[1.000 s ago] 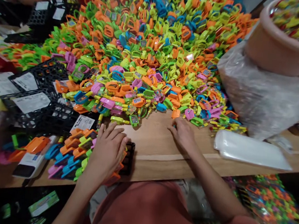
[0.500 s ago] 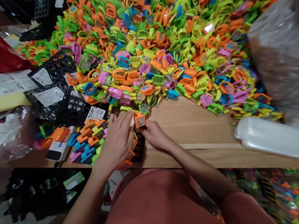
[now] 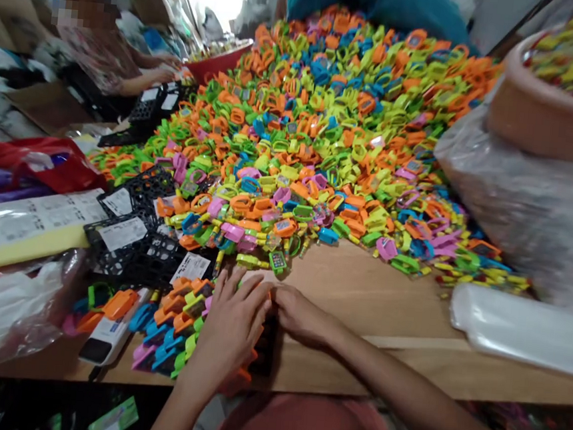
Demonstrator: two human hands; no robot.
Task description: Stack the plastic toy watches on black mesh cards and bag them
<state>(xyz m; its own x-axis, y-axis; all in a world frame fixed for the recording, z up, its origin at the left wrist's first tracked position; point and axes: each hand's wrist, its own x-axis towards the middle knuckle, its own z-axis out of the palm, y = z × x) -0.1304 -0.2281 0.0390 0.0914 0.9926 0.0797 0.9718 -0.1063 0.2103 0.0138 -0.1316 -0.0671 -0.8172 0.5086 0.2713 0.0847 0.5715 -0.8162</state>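
Rows of colourful toy watches (image 3: 173, 322) stand packed together near the table's front edge, with a black tray (image 3: 265, 347) showing at their right end. My left hand (image 3: 234, 314) lies over the right part of these rows, palm down, fingers spread and pointing away from me. Beside its fingertips, my right hand (image 3: 300, 313) has its fingers bent together at the tray's far corner. Whatever those fingers may hold is hidden. A green toy watch (image 3: 278, 262) lies just beyond both hands.
A large heap of toy watches (image 3: 323, 138) fills the table's far side. Black trays with labels (image 3: 123, 233) and a white device (image 3: 113, 334) are at left. A clear plastic roll (image 3: 522, 329) lies right, below a tub (image 3: 551, 111). A person (image 3: 101, 45) sits far left.
The view has tilted up, showing the person, the tub and more of the heap. The orange watch between my hands is no longer visible; my left hand's fingers are more spread.
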